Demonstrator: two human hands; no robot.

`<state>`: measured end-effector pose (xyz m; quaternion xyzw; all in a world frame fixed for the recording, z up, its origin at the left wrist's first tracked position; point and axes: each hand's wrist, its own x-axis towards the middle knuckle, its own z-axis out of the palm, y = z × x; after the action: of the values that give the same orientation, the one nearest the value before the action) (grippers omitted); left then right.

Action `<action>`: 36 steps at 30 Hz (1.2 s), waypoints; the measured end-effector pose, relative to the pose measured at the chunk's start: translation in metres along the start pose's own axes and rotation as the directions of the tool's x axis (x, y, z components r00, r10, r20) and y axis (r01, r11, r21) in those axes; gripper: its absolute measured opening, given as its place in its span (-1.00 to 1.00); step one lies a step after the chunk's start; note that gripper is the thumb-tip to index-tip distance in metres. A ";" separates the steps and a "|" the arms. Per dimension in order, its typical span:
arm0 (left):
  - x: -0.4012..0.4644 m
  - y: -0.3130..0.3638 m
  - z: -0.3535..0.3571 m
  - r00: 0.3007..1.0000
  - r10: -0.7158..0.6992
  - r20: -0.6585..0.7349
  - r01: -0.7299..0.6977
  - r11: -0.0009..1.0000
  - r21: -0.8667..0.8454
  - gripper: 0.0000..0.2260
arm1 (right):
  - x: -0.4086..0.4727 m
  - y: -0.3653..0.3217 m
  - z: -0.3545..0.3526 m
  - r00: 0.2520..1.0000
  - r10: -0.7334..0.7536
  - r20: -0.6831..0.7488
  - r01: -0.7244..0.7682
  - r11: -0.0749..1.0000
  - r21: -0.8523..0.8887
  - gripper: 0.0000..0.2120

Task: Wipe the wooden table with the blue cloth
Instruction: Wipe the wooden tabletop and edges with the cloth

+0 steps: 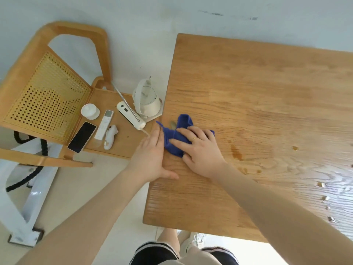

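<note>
While right hand (198, 148) presses flat on blue cloth (176, 138) at worktop (248, 88) edge, left hand (152, 155) cupped just leftward, apparently holding nothing.

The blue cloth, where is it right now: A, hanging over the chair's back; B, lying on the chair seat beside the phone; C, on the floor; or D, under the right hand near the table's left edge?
D: the right hand presses flat on the blue cloth near the left edge of the wooden table.
</note>
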<state>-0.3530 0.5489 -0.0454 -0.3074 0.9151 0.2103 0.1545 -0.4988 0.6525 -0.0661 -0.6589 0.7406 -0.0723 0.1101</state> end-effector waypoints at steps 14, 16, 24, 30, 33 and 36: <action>-0.003 0.014 0.004 0.999 -0.049 0.019 0.044 0.976 0.215 0.16 | -0.018 0.013 -0.002 0.994 0.110 0.013 -0.108 0.991 -0.074 -0.50; -0.002 0.017 0.001 0.998 -0.058 0.033 0.050 0.976 0.211 0.17 | -0.045 0.002 0.004 0.998 0.020 0.060 -0.017 0.998 -0.057 -0.53; -0.003 0.022 -0.002 0.992 -0.105 0.069 0.083 0.962 0.262 0.14 | 0.004 0.057 -0.014 0.979 0.199 0.032 -0.195 0.975 -0.103 -0.59; -0.014 0.034 -0.005 0.994 -0.096 0.057 0.081 0.971 0.225 0.03 | -0.022 0.043 -0.013 0.972 0.230 0.049 -0.227 0.972 -0.051 -0.56; -0.008 0.045 -0.006 0.997 -0.026 0.074 0.012 0.984 0.177 0.02 | -0.064 0.025 -0.007 0.990 0.078 0.117 -0.071 0.995 -0.064 -0.45; 0.004 0.054 -0.007 0.994 0.040 0.103 -0.052 0.992 0.115 -0.03 | -0.075 0.032 -0.005 0.992 -0.011 0.123 0.019 0.998 -0.063 -0.53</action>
<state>-0.3905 0.5824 -0.0248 -0.2656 0.9238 0.1749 0.2131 -0.5228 0.7307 -0.0639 -0.6708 0.7294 -0.0088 0.1336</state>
